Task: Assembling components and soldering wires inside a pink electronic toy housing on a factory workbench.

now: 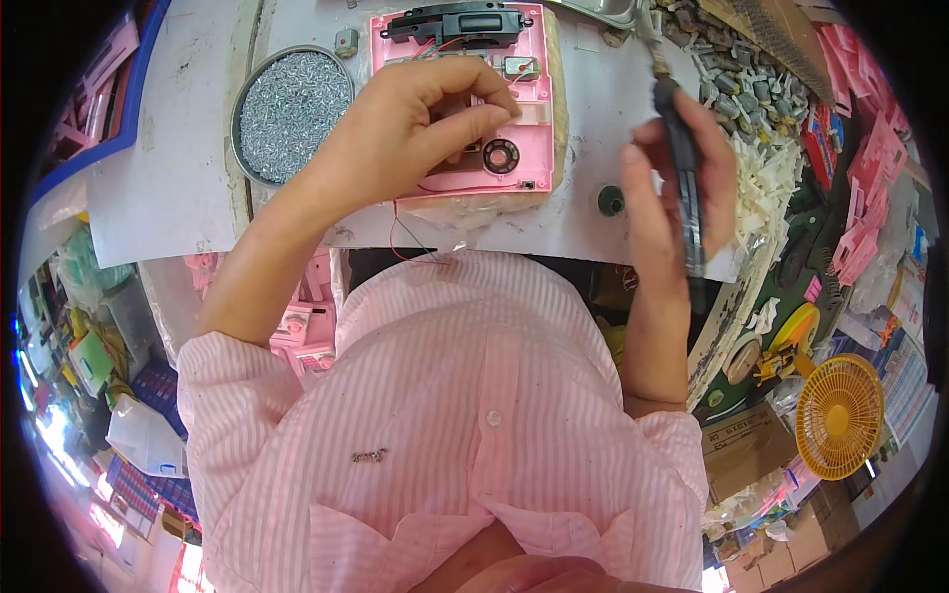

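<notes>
A pink plastic casing (539, 59) lies at the far middle of the table, with a black part (465, 25), thin wires, a small motor (521, 67) and a round black speaker (501, 155) in it. Over this casing reaches my left hand (425, 119), thumb and forefinger closed near its right side; whatever they pinch is hidden. To the right, my right hand (707, 168) is wrapped round a slim black tool (680, 148), held upright in view with a metal section at its far end. Its exact kind is unclear.
A round metal bowl of small screws (297, 114) stands left of the casing. A small dark green cup (611, 201) sits near my right hand. Piles of small motors (741, 94) and white parts (766, 188) crowd the right side. A yellow fan (838, 417) stands lower right.
</notes>
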### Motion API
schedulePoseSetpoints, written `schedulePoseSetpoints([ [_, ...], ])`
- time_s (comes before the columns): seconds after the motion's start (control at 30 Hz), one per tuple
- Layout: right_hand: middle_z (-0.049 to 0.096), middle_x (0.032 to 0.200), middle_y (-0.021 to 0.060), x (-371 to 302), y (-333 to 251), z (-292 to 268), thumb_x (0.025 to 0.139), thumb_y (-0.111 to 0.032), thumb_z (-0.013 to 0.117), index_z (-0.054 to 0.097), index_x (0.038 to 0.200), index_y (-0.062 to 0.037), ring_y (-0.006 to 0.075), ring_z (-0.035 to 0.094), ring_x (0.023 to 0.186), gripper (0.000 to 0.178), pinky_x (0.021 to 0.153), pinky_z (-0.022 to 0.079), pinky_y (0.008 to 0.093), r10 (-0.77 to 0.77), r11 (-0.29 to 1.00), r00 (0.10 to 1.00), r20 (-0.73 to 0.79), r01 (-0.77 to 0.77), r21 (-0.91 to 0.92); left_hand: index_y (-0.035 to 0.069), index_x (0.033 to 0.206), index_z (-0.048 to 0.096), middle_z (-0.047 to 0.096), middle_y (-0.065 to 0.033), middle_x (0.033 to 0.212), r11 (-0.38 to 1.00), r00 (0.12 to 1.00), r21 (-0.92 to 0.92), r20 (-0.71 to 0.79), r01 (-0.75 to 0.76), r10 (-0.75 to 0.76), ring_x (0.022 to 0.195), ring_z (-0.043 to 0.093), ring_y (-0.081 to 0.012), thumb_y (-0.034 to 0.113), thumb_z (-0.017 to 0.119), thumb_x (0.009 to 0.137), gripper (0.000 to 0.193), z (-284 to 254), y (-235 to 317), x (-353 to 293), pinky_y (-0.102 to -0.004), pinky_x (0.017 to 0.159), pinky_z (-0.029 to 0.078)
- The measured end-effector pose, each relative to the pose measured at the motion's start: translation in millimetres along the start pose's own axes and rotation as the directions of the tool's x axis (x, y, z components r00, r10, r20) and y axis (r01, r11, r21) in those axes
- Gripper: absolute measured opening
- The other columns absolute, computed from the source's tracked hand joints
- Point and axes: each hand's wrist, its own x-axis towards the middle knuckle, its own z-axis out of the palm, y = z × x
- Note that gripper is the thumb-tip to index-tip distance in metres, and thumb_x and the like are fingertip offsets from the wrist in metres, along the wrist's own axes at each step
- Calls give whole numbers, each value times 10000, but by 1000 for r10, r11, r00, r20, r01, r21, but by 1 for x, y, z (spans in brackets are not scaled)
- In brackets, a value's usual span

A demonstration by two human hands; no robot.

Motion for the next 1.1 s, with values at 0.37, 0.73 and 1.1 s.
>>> schedulePoseSetpoints([
  [0.37, 686, 1051, 101, 0, -1, 37, 842, 78, 704, 561, 1355, 15, 147, 685, 934, 537, 793, 570, 265, -18, 997, 959, 284, 37, -62, -2, 1052, 623, 657, -12, 815, 949, 972, 209, 75, -234, 223, 680, 542, -47, 1, 661, 901, 156, 4, -8, 1, -217, 586, 425],
  [0.73, 680, 940, 79, 1, -4, 52, 755, 78, 731, 638, 1282, -68, 160, 679, 809, 554, 690, 534, 263, 29, 1000, 983, 184, -29, 1, 15, 1034, 586, 702, -26, 837, 972, 977, 130, -58, -197, 205, 655, 511, -38, -21, 707, 855, 220, 11, -11, 1, -223, 586, 416],
  [1.1, 664, 978, 84, 0, -2, 44, 788, 75, 739, 594, 1326, -30, 145, 657, 845, 568, 735, 538, 268, -8, 995, 972, 234, 30, -91, -12, 992, 701, 706, -12, 832, 998, 1000, -61, -13, -29, 29, 727, 652, -51, 44, 707, 925, 88, 9, -11, 4, -226, 650, 517],
])
